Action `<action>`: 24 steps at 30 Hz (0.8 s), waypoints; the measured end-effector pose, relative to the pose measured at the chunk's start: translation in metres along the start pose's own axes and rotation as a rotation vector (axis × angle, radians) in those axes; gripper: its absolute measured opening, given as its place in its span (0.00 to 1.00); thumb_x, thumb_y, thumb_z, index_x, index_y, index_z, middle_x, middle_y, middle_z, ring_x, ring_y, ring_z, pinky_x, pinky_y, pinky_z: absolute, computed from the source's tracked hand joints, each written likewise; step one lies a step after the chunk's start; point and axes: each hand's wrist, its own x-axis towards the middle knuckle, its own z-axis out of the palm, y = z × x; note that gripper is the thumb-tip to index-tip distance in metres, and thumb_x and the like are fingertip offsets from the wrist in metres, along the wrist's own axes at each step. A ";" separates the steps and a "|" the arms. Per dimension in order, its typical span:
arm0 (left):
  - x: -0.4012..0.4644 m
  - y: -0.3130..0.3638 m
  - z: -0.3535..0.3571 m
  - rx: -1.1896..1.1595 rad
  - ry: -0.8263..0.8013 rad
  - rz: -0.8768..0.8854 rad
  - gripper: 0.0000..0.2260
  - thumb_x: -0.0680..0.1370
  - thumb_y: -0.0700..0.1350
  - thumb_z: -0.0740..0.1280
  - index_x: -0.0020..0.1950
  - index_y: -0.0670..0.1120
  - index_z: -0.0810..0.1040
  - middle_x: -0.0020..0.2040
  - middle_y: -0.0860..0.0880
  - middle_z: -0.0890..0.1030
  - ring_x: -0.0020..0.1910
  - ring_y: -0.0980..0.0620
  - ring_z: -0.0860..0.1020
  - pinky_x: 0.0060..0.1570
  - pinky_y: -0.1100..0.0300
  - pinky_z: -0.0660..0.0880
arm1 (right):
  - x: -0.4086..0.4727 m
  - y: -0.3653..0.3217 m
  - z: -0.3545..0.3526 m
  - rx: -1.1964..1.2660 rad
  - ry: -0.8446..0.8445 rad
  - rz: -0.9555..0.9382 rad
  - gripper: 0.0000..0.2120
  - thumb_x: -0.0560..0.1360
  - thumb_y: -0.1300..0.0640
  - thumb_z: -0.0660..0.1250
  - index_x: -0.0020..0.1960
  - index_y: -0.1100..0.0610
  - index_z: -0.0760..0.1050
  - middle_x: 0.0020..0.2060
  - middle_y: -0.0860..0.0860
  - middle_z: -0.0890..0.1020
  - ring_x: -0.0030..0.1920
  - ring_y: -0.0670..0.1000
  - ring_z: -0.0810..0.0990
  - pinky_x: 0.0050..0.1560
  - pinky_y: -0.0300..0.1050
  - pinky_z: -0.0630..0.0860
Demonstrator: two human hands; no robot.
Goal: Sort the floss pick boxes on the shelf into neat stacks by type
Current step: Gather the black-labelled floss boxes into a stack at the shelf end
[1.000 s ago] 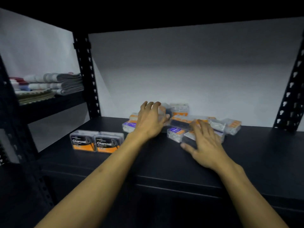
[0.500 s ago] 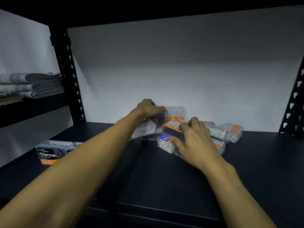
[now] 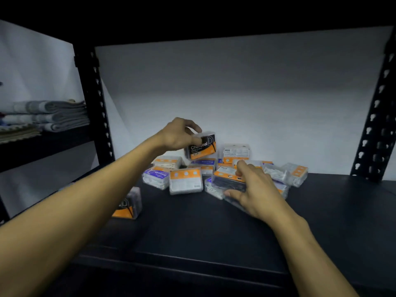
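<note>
Above the loose pile [image 3: 222, 174] at the back of the shelf [image 3: 214, 228], the left hand [image 3: 177, 136] holds a Charcoal box [image 3: 201, 146] in the air, fingers [image 3: 192, 125] clamped over its top, probably to carry it to the Charcoal boxes [image 3: 129, 203] already standing apart, below its wrist. The right hand [image 3: 255, 189] grips a dark box [image 3: 229, 181] lying on the pile, thumb under, fingers on top; I judge it is the same type. The left forearm hides most of the sorted boxes. Many labels under the right fingers are blurred, so their types are not readable.
</note>
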 end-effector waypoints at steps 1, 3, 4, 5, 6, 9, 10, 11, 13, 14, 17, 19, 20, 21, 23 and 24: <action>-0.011 0.002 -0.007 -0.001 -0.010 0.022 0.16 0.71 0.40 0.74 0.58 0.48 0.81 0.48 0.45 0.85 0.48 0.47 0.83 0.53 0.53 0.78 | -0.002 -0.001 -0.001 0.016 0.001 0.004 0.20 0.72 0.46 0.74 0.50 0.48 0.62 0.55 0.49 0.77 0.58 0.54 0.72 0.55 0.48 0.68; -0.036 0.005 -0.019 -0.031 -0.023 0.060 0.16 0.71 0.38 0.74 0.58 0.47 0.81 0.47 0.46 0.85 0.45 0.50 0.82 0.47 0.59 0.77 | -0.007 -0.001 -0.005 0.057 0.007 0.005 0.20 0.71 0.47 0.75 0.50 0.50 0.66 0.52 0.47 0.76 0.56 0.53 0.72 0.53 0.47 0.69; -0.049 0.005 -0.023 -0.048 -0.030 0.071 0.16 0.71 0.37 0.74 0.58 0.47 0.81 0.45 0.47 0.84 0.42 0.52 0.81 0.44 0.61 0.77 | -0.011 -0.001 -0.007 0.079 0.008 0.002 0.19 0.70 0.47 0.76 0.50 0.50 0.67 0.50 0.45 0.75 0.56 0.52 0.72 0.52 0.46 0.68; -0.062 0.004 -0.025 -0.061 -0.036 0.075 0.15 0.71 0.37 0.74 0.57 0.48 0.81 0.44 0.48 0.84 0.41 0.53 0.80 0.42 0.62 0.76 | -0.016 -0.002 -0.009 0.106 0.005 0.001 0.19 0.70 0.47 0.77 0.51 0.49 0.68 0.50 0.44 0.73 0.55 0.50 0.72 0.51 0.44 0.67; -0.074 0.001 -0.024 -0.063 -0.047 0.078 0.16 0.70 0.39 0.75 0.56 0.49 0.82 0.44 0.48 0.84 0.40 0.53 0.79 0.42 0.59 0.77 | -0.021 -0.002 -0.011 0.133 0.008 -0.005 0.19 0.70 0.47 0.77 0.51 0.48 0.69 0.50 0.44 0.73 0.54 0.48 0.72 0.50 0.42 0.67; -0.112 -0.010 -0.019 0.010 -0.090 0.087 0.19 0.65 0.49 0.77 0.54 0.52 0.81 0.45 0.48 0.85 0.41 0.52 0.81 0.49 0.52 0.79 | -0.040 -0.009 -0.013 0.162 0.029 -0.038 0.19 0.69 0.48 0.78 0.52 0.49 0.71 0.51 0.44 0.73 0.54 0.46 0.71 0.52 0.38 0.66; -0.123 -0.014 -0.015 0.044 -0.099 0.096 0.20 0.64 0.50 0.77 0.55 0.53 0.81 0.46 0.49 0.84 0.44 0.52 0.82 0.50 0.52 0.78 | -0.048 -0.011 -0.014 0.156 0.040 -0.060 0.19 0.69 0.49 0.79 0.53 0.51 0.73 0.51 0.44 0.73 0.55 0.46 0.71 0.53 0.37 0.66; -0.131 -0.018 -0.012 0.080 -0.106 0.110 0.20 0.65 0.50 0.78 0.55 0.53 0.81 0.47 0.51 0.84 0.47 0.53 0.82 0.51 0.53 0.79 | -0.055 -0.014 -0.015 0.147 0.050 -0.085 0.20 0.68 0.50 0.79 0.54 0.53 0.74 0.52 0.44 0.73 0.56 0.46 0.71 0.54 0.38 0.67; -0.148 -0.024 -0.005 0.156 -0.104 0.134 0.19 0.68 0.49 0.79 0.57 0.52 0.80 0.49 0.53 0.83 0.50 0.58 0.81 0.50 0.59 0.78 | -0.070 -0.017 -0.016 0.124 0.059 -0.143 0.20 0.68 0.51 0.80 0.52 0.54 0.74 0.53 0.44 0.75 0.57 0.48 0.72 0.57 0.42 0.71; -0.155 -0.027 -0.003 0.184 -0.102 0.137 0.19 0.69 0.49 0.79 0.58 0.53 0.80 0.49 0.54 0.82 0.51 0.61 0.80 0.51 0.60 0.77 | -0.077 -0.019 -0.016 0.113 0.058 -0.163 0.19 0.68 0.50 0.80 0.52 0.54 0.74 0.52 0.44 0.75 0.57 0.48 0.73 0.57 0.43 0.72; -0.170 -0.032 0.002 0.181 -0.115 0.112 0.20 0.71 0.50 0.78 0.61 0.53 0.79 0.52 0.55 0.82 0.52 0.60 0.79 0.56 0.59 0.76 | -0.101 -0.025 -0.016 0.097 0.054 -0.139 0.19 0.69 0.43 0.76 0.53 0.51 0.75 0.50 0.40 0.75 0.54 0.46 0.75 0.54 0.41 0.74; -0.178 -0.034 0.004 0.172 -0.105 0.096 0.21 0.72 0.51 0.77 0.64 0.53 0.78 0.55 0.55 0.82 0.54 0.58 0.79 0.58 0.61 0.75 | -0.112 -0.029 -0.017 0.122 0.055 -0.087 0.19 0.71 0.40 0.74 0.55 0.48 0.76 0.50 0.43 0.78 0.52 0.45 0.77 0.53 0.42 0.76; -0.180 -0.035 0.005 0.171 -0.093 0.097 0.21 0.73 0.51 0.76 0.65 0.53 0.78 0.56 0.55 0.82 0.56 0.57 0.78 0.59 0.61 0.74 | -0.115 -0.031 -0.018 0.144 0.053 -0.065 0.19 0.71 0.39 0.73 0.57 0.47 0.76 0.50 0.44 0.79 0.51 0.45 0.78 0.52 0.42 0.76; -0.182 -0.036 0.007 0.167 -0.082 0.103 0.22 0.73 0.51 0.76 0.66 0.53 0.78 0.58 0.54 0.81 0.58 0.57 0.78 0.60 0.61 0.73 | -0.116 -0.031 -0.019 0.165 0.048 -0.048 0.19 0.72 0.38 0.72 0.57 0.46 0.76 0.50 0.46 0.80 0.51 0.45 0.78 0.52 0.42 0.77; -0.185 -0.040 0.011 0.143 -0.076 0.114 0.22 0.75 0.51 0.74 0.68 0.51 0.77 0.61 0.54 0.81 0.62 0.56 0.77 0.62 0.61 0.72 | -0.117 -0.033 -0.022 0.201 0.048 -0.032 0.19 0.72 0.37 0.71 0.57 0.46 0.77 0.49 0.47 0.81 0.49 0.45 0.80 0.51 0.43 0.78; -0.186 -0.042 0.013 0.126 -0.076 0.112 0.22 0.75 0.51 0.74 0.68 0.51 0.77 0.62 0.53 0.81 0.63 0.56 0.76 0.63 0.61 0.71 | -0.116 -0.034 -0.023 0.223 0.052 -0.029 0.18 0.72 0.37 0.70 0.57 0.47 0.78 0.48 0.47 0.82 0.48 0.45 0.80 0.50 0.43 0.78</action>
